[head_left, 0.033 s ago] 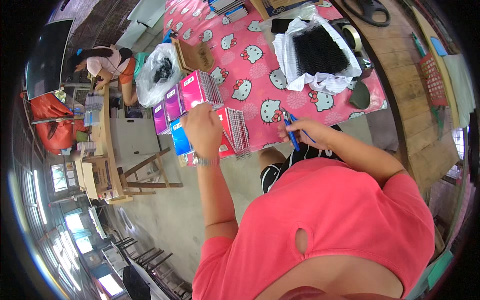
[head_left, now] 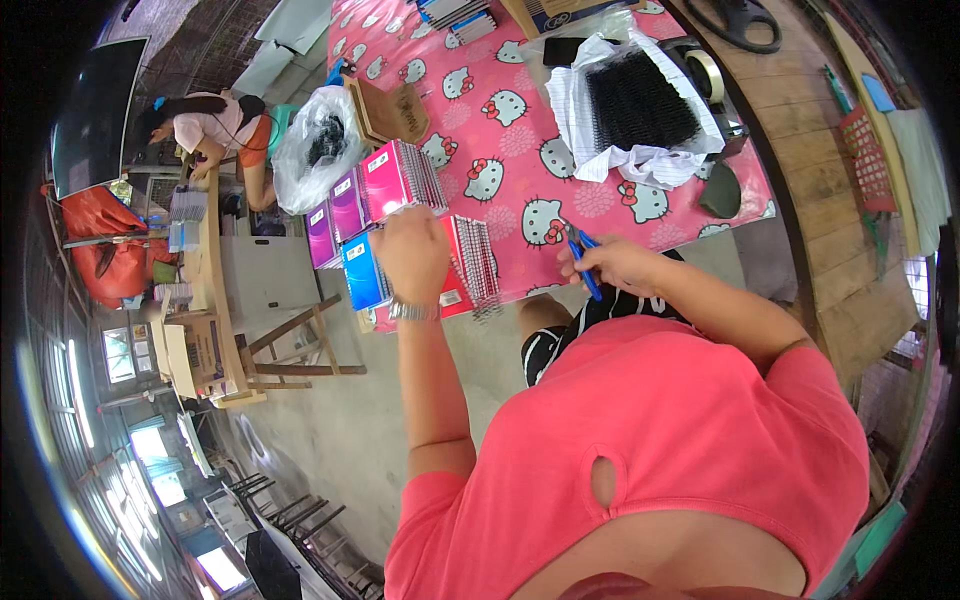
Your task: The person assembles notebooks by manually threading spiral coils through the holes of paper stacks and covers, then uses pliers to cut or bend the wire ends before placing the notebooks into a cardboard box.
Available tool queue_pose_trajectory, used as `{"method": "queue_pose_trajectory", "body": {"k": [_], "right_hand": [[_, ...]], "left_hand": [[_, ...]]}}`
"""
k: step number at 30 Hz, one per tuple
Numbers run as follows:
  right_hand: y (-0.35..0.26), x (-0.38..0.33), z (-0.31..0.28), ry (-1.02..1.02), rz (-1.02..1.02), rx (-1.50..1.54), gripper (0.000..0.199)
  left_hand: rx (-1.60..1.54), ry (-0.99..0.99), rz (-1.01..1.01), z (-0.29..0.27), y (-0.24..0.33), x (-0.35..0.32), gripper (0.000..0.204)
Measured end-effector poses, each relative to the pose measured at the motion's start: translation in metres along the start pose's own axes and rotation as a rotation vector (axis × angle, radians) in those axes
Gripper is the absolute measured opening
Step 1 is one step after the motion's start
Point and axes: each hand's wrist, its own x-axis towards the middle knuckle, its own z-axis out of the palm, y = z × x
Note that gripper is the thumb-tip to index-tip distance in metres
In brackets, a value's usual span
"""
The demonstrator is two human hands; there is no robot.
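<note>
Left hand [head_left: 412, 255] closed over red-covered spiral-bound notebook [head_left: 470, 265] at near edge of pink cartoon-cat-print table [head_left: 520, 130] — beside stacked pink, purple, blue notebooks [head_left: 365, 215]. Right hand [head_left: 618, 265] clenched round blue-handled pliers [head_left: 580, 258], just off notebook's wire coil. Judgement: steady the book flat, bring plier tips square to coil end — avoid bending neighbouring loops.

Your left hand [head_left: 412, 255] rests on glossy card covers of notebooks [head_left: 385, 185] bound with shiny metal wire. Your right hand [head_left: 615, 262] grips pliers [head_left: 580, 255] with smooth blue plastic handles. The tablecloth [head_left: 500, 130] looks like slick printed vinyl. At one o'clock, matt black plastic coils [head_left: 638, 100] lie on crinkled white paper; beyond runs rough wooden planking [head_left: 800, 150].
</note>
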Motion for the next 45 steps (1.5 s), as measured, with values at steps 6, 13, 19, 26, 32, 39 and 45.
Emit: {"method": "queue_pose_trajectory", "body": {"k": [6,13,19,26,32,39,45], "right_hand": [[-0.010,0.020,-0.001,0.034,-0.318,-0.876,0.038],[-0.033,0.040,0.029,0.008,-0.408,-1.461,0.044],[-0.023,0.068,0.061,-0.022,-0.825,-1.943,0.038],[-0.012,0.080,0.073,0.005,-1.093,-2.126,0.022],[-0.012,0.081,0.083,0.003,-1.109,-2.140,0.023],[-0.011,0.086,0.098,-0.091,-0.730,-2.218,0.013],[-0.008,0.083,0.065,0.004,-1.043,-2.069,0.019]], "left_hand": [[-0.113,-0.169,-0.257,0.038,-0.010,-0.043,0.059],[-0.447,-0.331,-0.326,0.032,-0.031,-0.076,0.060],[-0.504,-0.271,-0.315,0.043,-0.044,-0.087,0.057],[-0.428,0.004,-0.630,0.028,-0.019,-0.125,0.021],[-0.668,-0.073,-0.595,0.033,0.016,-0.145,0.017],[-0.776,-0.054,-0.551,0.044,0.005,-0.152,0.013],[-1.372,-0.100,-0.959,0.042,0.004,-0.155,0.007]]}}
